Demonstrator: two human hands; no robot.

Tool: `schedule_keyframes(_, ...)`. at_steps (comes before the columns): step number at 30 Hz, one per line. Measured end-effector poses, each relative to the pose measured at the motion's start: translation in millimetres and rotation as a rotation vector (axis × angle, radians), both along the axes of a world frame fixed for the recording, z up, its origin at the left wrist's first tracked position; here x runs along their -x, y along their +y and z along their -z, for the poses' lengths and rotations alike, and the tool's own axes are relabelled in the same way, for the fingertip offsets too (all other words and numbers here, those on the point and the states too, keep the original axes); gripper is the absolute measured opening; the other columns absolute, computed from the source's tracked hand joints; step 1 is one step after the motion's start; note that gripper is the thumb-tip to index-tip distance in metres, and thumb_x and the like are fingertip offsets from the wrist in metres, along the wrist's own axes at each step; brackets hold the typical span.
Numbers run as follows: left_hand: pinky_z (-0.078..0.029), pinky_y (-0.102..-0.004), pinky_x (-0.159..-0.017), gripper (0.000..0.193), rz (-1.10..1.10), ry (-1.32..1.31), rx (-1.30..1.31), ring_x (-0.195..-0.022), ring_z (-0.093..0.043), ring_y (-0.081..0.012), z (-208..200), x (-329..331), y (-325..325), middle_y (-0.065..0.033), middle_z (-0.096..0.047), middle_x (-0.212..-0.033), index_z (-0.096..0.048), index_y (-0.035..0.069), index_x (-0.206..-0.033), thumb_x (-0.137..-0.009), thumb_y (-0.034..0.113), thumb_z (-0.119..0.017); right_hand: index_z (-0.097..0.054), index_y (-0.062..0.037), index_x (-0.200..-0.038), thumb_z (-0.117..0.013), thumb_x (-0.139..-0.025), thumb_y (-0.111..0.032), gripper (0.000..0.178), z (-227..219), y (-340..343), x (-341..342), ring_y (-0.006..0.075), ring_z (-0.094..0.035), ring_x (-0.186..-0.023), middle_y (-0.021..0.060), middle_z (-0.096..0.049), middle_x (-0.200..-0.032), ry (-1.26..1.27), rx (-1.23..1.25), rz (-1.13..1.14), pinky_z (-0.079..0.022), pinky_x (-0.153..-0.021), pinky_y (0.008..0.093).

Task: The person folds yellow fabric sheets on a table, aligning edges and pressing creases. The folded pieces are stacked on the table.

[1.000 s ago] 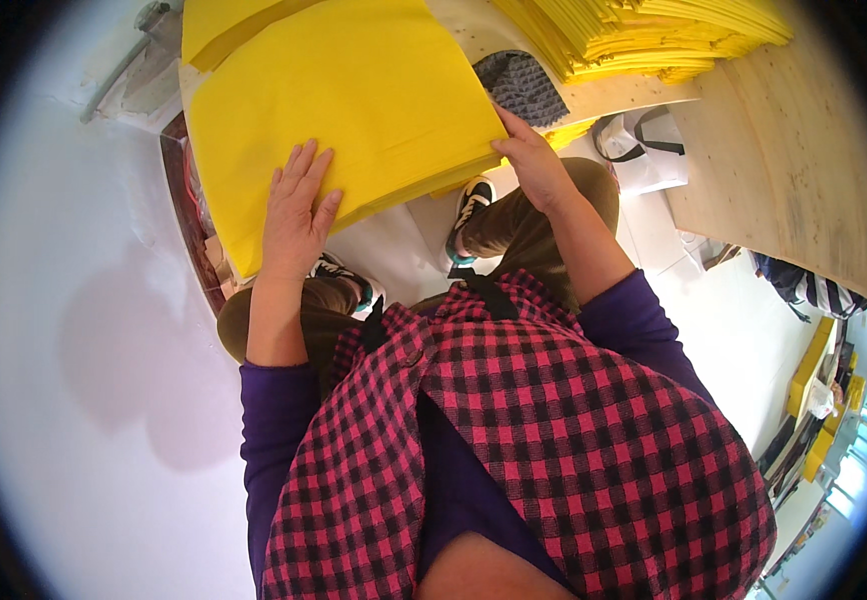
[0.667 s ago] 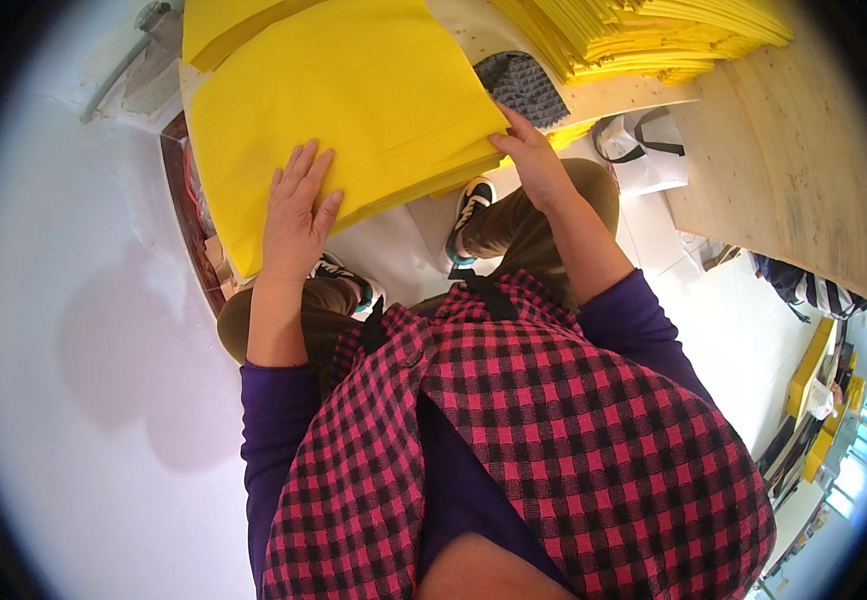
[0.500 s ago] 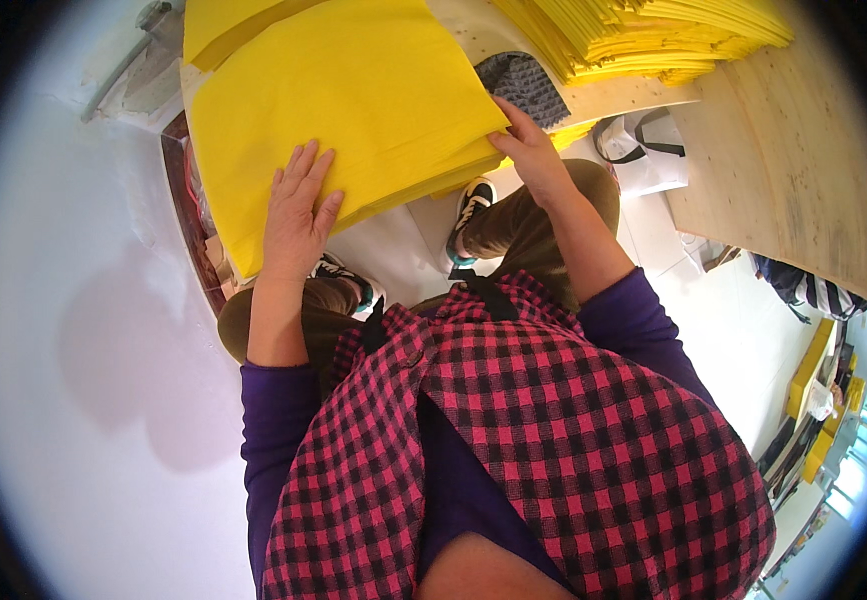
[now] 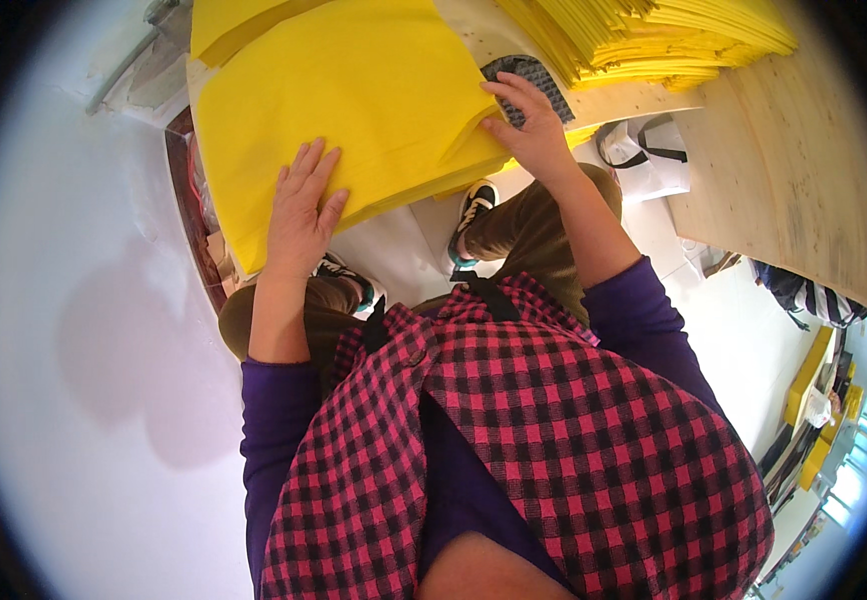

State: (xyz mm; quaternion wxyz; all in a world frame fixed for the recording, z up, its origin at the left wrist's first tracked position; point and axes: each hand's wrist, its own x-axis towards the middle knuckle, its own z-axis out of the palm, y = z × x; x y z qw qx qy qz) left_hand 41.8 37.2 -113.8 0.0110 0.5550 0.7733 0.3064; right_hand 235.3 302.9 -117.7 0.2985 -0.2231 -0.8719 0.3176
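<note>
A stack of yellow fabric sheets [image 4: 354,100] lies on the table in front of me. My left hand [image 4: 301,210] rests flat on the top sheet near its front edge, fingers slightly spread. At the stack's right corner is my right hand [image 4: 534,130], with thumb and fingers apart. The top sheet's corner bends up a little beside the thumb, and I see no firm grip on it. Behind that hand lies a dark grey textured pad [image 4: 539,85], partly covered by the fingers.
More yellow sheets [image 4: 654,50] are piled at the back right on a wooden board. A pale wooden panel [image 4: 784,160] stands to the right, with a white bag with black handles [image 4: 644,155] beside it. A white wall [image 4: 74,300] is on my left.
My right hand has opened at the sheet's corner, its fingers lifting and spreading from the pinched pose. The top sheet's corner now shows a raised fold. My left hand has barely moved.
</note>
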Motion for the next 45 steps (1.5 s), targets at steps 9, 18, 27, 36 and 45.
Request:
schedule_keyframes(9,-0.024,-0.049,-0.111,0.046,-0.001,-0.008,-0.004,-0.135,-0.035,-0.0307,-0.4,-0.7,-1.0,-0.0103,-0.041,-0.143,-0.05,0.013,-0.133,-0.09,0.027,-0.058,-0.062,-0.017,-0.118,-0.069,-0.067,-0.005,0.053,-9.7,4.5,5.8,0.0313,-0.048,-0.116,0.0103,-0.054,-0.123,0.004,-0.101,-0.072,-0.039,-0.101,0.0377)
schedule_keyframes(18,-0.023,-0.0471,-0.112,0.046,0.002,-0.011,0.011,-0.135,-0.034,-0.0299,1.2,0.5,-1.2,-0.0111,-0.041,-0.144,-0.05,0.012,-0.133,-0.09,0.026,-0.058,-0.066,-0.0124,-0.108,-0.069,-0.074,-0.002,0.035,-18.9,13.5,12.8,0.0152,-0.057,-0.098,0.0037,-0.054,-0.121,0.049,0.003,-0.146,-0.046,-0.085,0.0269)
schedule_keyframes(27,-0.023,-0.0488,-0.111,0.046,0.004,-0.026,-0.002,-0.135,-0.035,-0.0301,2.0,1.8,-1.6,-0.0112,-0.042,-0.143,-0.051,0.012,-0.132,-0.089,0.026,-0.059,-0.066,-0.0042,-0.1,-0.065,-0.083,0.0,0.017,-23.3,24.5,23.9,0.0067,-0.059,-0.082,0.0007,-0.063,-0.102,-0.052,0.269,-0.286,-0.048,-0.075,0.0201)
schedule_keyframes(36,-0.021,-0.0486,-0.112,0.05,0.035,-0.058,0.013,-0.136,-0.032,-0.0319,-1.4,3.7,-3.2,-0.0127,-0.039,-0.145,-0.049,0.011,-0.134,-0.091,0.037,-0.053,-0.063,-0.0001,-0.099,-0.063,-0.088,-0.008,0.014,-47.6,36.5,55.5,0.0096,-0.062,-0.084,0.0024,-0.066,-0.089,0.0,0.489,-0.382,-0.05,-0.077,0.0233)
schedule_keyframes(45,-0.02,-0.048,-0.112,0.053,0.029,-0.072,0.001,-0.137,-0.03,-0.031,-1.7,3.3,-3.7,-0.0112,-0.038,-0.146,-0.048,0.007,-0.133,-0.09,0.038,-0.055,-0.064,-0.0008,-0.099,-0.064,-0.085,-0.022,0.026,-102.2,22.8,88.7,0.0152,-0.062,-0.083,0.0073,-0.065,-0.085,-0.142,0.399,-0.262,-0.049,-0.075,0.0297)
